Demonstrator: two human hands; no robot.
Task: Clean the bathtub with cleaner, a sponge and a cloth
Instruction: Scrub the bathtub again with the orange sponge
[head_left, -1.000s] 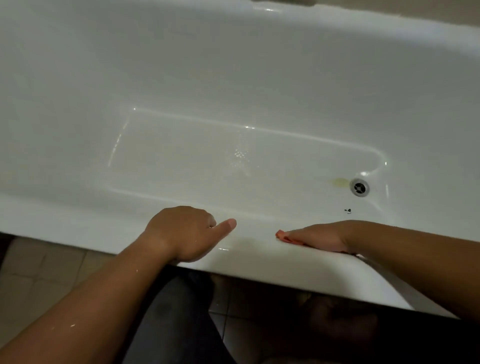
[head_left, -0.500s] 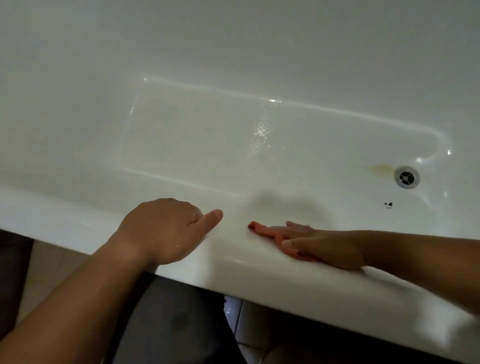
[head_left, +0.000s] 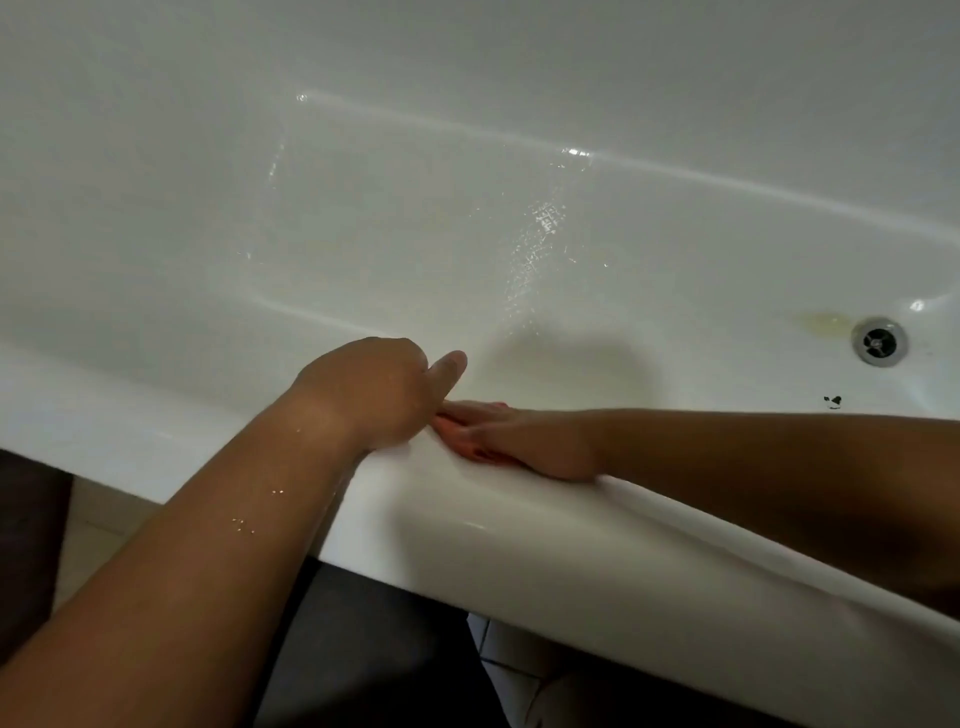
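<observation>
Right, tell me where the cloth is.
Head view, centre: the cloth lies on the near bathtub rim, flat under the right hand, beside the left hand.

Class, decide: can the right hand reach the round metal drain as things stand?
Probably yes: the right hand presses a pink cloth on the white bathtub rim, and nothing stands between it and the round metal drain.

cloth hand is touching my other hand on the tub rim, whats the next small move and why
Probably slide the left hand further left along the rim: the right hand, flat on the orange cloth, touches it, so the cloth has no bare rim to wipe on that side.
</observation>
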